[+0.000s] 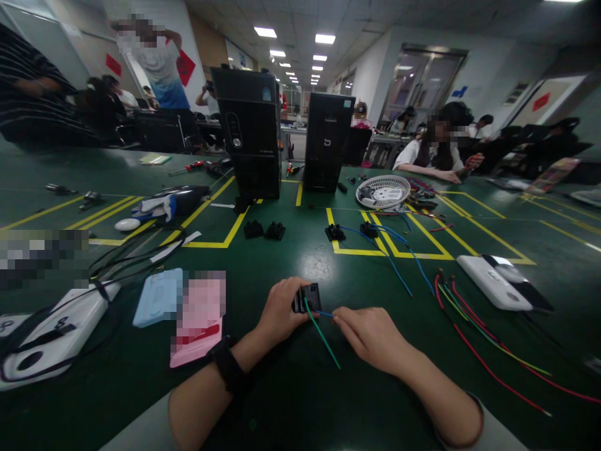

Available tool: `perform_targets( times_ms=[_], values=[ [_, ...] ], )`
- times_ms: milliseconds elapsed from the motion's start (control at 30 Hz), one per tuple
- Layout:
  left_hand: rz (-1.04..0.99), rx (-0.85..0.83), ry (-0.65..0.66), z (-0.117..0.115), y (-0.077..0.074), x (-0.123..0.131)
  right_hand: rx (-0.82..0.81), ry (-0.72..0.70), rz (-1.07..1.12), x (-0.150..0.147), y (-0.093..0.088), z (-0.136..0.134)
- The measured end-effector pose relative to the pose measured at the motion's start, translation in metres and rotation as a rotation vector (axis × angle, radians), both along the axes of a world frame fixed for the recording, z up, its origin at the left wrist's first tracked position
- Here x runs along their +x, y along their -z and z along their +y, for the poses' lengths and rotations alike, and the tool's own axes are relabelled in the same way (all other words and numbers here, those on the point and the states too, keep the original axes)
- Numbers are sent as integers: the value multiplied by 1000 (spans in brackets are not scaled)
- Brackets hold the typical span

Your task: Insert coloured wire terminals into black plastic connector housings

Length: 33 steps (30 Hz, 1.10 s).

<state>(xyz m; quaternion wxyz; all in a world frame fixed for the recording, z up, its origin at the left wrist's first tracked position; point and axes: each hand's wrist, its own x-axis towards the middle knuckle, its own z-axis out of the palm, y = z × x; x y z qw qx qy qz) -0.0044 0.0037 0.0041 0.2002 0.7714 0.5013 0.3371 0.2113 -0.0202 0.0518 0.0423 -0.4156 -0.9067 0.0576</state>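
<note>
My left hand (280, 311) grips a small black connector block (307, 297) just above the green table (300, 388). A green wire (323, 337) hangs from the block toward me. My right hand (369, 332) pinches a short blue wire (325, 313) at the block's side, its fingertips almost touching the block. A black band sits on my left wrist (226, 364).
Loose red, green and yellow wires (474, 332) lie to the right beside a white device (495, 282). More black connectors (264, 230) with blue wires (399, 254), a white fan grille (383, 191) and two black computer towers (251, 128) stand farther back. Cases and cables lie left. People sit around.
</note>
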Motion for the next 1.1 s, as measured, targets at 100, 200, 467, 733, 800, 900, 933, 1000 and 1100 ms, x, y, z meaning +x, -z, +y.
perform_targets(
  times_ms=[100, 200, 467, 733, 800, 900, 933, 1000, 1100],
  values=[
    [-6, 10, 12, -1, -1, 1, -14, -45, 9, -6, 5, -6],
    [-8, 24, 22, -1, -2, 1, -38, -113, 2, -12, 9, -11],
    [-10, 21, 28, -1, -2, 0, -32, -76, 9, -8, 7, -10],
    [-40, 0, 13, -1, -2, 0, 1, 13, 59, 2, 7, 2],
    [-44, 10, 13, -1, -1, 0, -8, -11, 55, -2, 8, -1],
    [-32, 29, 10, -1, -1, 0, -17, -112, 49, -9, 10, -6],
    [-23, 31, 7, -1, -1, 1, -17, -147, 49, -12, 10, -8],
    [-6, 28, 2, -1, -1, 1, -13, -192, 52, -15, 11, -11],
    [0, 24, 3, 0, 0, 1, -10, -207, 67, -14, 11, -11]
  ],
)
